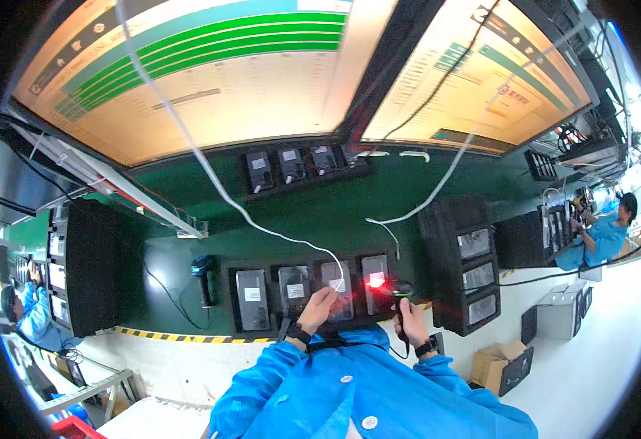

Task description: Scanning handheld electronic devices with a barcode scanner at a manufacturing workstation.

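The labels on the phones [295,287] in the black tray [226,293] are too small to tell.

Four dark phones [313,289] lie flat, side by side in a black tray [226,293]; red scanner light glows on the rightmost, white cable [262,228] touching the third.

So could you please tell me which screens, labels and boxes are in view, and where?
Left screen: overhead, wide, pale with green bands.
Right screen: overhead, pale with teal bars.
White labels: on dark phones in the near tray.
Cardboard box: floor, lower right, brown, open.
Scanner: right hand, red glow.
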`<state>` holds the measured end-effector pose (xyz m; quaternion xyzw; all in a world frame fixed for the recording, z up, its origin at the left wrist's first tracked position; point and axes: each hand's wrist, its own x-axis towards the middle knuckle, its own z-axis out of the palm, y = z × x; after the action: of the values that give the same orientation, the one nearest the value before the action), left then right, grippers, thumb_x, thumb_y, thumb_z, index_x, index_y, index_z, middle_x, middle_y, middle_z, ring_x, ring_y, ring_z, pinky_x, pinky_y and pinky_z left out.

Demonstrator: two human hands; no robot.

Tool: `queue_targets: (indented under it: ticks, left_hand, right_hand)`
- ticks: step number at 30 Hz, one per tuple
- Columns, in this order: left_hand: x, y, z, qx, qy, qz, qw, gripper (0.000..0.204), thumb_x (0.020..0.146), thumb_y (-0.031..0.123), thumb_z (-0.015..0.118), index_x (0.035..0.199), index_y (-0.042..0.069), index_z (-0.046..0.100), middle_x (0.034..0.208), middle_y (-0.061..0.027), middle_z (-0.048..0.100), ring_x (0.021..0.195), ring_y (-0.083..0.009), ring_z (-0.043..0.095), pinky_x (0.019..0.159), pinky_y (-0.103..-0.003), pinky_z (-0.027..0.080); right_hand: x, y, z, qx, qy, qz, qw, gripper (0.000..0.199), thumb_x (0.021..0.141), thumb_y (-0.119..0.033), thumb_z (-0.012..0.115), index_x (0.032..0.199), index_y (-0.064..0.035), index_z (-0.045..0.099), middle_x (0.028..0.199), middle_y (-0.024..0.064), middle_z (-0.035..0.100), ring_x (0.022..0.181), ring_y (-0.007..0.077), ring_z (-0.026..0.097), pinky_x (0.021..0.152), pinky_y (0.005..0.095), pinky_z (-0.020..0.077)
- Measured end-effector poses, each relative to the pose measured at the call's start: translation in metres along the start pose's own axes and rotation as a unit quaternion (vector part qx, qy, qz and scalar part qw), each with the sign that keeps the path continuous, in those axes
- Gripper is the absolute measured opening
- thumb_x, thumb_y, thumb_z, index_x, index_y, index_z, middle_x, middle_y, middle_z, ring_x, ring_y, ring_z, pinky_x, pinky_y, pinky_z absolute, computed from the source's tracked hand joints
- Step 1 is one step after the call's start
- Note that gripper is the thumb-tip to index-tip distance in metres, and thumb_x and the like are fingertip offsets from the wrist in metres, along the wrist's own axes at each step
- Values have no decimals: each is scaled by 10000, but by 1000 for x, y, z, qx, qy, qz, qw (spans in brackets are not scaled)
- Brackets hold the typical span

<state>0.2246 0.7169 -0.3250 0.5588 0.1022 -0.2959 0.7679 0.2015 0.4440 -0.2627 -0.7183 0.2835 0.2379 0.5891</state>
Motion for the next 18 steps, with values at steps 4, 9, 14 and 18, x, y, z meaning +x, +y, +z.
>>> queue_targets:
  ticks: [4, 9, 14, 18]
  left_hand:
    - [10, 2, 15, 8, 19, -10, 1000, 273, 1017, 303, 436, 1023, 62, 562, 1047, -72, 674, 852, -135, 627, 667, -259, 495]
    - [42, -34, 32, 75, 122, 72, 987, 244, 993, 269, 482, 1026, 28, 501, 1019, -125, 676, 805, -227, 638, 680, -342, 498]
    - [52, 6, 76, 288, 216, 167, 918, 292, 857, 212, 652, 935, 13, 454, 851, -218, 619, 748, -377, 614, 648, -439, 481]
    - [64, -4, 107, 312, 300, 173, 885, 381, 723, 203, 716, 940, 9, 469, 730, -204, 576, 679, -423, 590, 614, -496, 478]
  right_hand:
    - [-2, 4, -2, 18, -19, -4, 1000, 530, 968, -559, 434, 963, -46, 566, 606, -7, 478, 455, 91, 447, 424, 240, 362]
    - [24, 10, -21, 36, 78, -60, 995, 522, 972, -549, 434, 944, -54, 596, 601, -2, 504, 446, 82, 460, 419, 234, 368]
    - [155, 61, -54, -273, 253, -198, 907, 412, 812, -323, 698, 1014, 17, 582, 826, 188, 652, 788, 345, 648, 706, 399, 505]
    - [182, 29, -53, -211, 273, -206, 916, 448, 763, -227, 723, 1106, 18, 572, 982, 226, 656, 921, 416, 622, 837, 443, 488]
